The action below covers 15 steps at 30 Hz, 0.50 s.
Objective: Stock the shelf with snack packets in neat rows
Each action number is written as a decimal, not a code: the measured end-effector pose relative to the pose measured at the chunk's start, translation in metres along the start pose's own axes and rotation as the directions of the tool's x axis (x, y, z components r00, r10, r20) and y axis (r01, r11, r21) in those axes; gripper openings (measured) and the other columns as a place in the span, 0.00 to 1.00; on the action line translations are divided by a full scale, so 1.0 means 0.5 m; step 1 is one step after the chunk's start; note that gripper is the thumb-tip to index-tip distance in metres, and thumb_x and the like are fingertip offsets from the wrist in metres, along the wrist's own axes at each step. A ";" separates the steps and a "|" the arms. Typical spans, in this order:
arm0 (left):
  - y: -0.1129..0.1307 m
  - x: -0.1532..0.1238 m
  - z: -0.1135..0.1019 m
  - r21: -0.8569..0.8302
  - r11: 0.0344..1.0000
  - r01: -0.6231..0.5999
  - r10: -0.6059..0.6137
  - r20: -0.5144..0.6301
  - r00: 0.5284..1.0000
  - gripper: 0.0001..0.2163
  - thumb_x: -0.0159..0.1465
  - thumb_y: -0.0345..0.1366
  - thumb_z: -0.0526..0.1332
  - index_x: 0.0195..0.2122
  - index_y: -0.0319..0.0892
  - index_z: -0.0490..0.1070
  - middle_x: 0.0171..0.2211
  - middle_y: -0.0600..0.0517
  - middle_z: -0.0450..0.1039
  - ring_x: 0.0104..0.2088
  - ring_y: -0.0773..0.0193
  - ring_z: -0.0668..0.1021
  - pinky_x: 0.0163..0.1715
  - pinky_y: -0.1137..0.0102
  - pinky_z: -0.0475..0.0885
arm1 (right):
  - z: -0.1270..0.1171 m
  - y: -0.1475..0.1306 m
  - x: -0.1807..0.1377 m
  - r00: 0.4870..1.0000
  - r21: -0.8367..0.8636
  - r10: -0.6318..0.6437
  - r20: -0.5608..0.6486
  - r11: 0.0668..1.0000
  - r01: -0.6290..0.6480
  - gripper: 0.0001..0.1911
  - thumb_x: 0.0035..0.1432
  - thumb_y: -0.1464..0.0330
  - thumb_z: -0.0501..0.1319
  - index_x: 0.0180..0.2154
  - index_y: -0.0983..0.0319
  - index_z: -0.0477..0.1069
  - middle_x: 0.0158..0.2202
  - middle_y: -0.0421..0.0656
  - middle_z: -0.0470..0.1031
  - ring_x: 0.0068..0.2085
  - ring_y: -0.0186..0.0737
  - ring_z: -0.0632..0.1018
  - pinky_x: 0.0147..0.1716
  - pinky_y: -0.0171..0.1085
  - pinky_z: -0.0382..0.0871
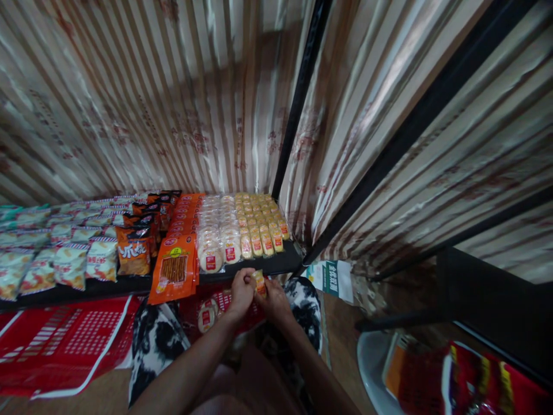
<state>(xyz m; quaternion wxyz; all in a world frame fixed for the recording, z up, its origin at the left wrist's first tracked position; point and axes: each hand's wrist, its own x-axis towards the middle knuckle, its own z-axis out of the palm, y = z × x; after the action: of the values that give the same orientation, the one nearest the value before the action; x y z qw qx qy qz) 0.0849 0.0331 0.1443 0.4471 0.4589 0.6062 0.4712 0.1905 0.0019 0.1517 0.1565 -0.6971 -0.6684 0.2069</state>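
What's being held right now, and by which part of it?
A small yellow packet: the left grip has its left side, the right grip its lower right side. Exact contact is partly hidden.

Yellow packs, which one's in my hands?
The yellow pack between your left hand and right hand, in front of the shelf. What sets it apart: the other yellow packs I can see sit in rows on the shelf.

red-labelled yellow packs (262,239) near the black shelf's (276,264) right edge; an orange pouch (166,291) over its front edge; below, a red basket (78,340) and mottled black-and-white trousers (158,337).
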 end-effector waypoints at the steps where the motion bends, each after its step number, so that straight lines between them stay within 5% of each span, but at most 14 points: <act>1: 0.004 0.001 0.002 0.001 1.000 -0.010 0.010 0.003 1.000 0.10 0.52 0.22 0.56 0.33 0.39 0.73 0.31 0.52 0.71 0.32 0.68 0.73 0.37 0.74 0.69 | -0.004 -0.001 -0.001 1.000 -0.012 0.003 -0.010 1.000 -0.003 0.19 0.54 0.64 0.57 0.47 0.65 0.69 0.43 0.51 0.71 0.46 0.44 0.72 0.47 0.35 0.62; 15: 0.044 0.016 0.048 0.033 0.994 -0.109 0.106 0.069 0.992 0.11 0.52 0.22 0.56 0.35 0.40 0.72 0.31 0.53 0.71 0.31 0.69 0.72 0.36 0.74 0.69 | -0.032 0.016 0.003 0.978 -0.017 0.026 -0.206 0.999 -0.030 0.25 0.59 0.64 0.52 0.56 0.66 0.60 0.45 0.51 0.70 0.47 0.45 0.71 0.47 0.38 0.64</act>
<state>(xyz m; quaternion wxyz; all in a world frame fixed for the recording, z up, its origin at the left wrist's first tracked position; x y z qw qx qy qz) 0.1099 0.0480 0.1611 0.4327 0.5145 0.5737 0.4680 0.2056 0.0039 0.1616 0.2150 -0.7257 -0.6407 0.1292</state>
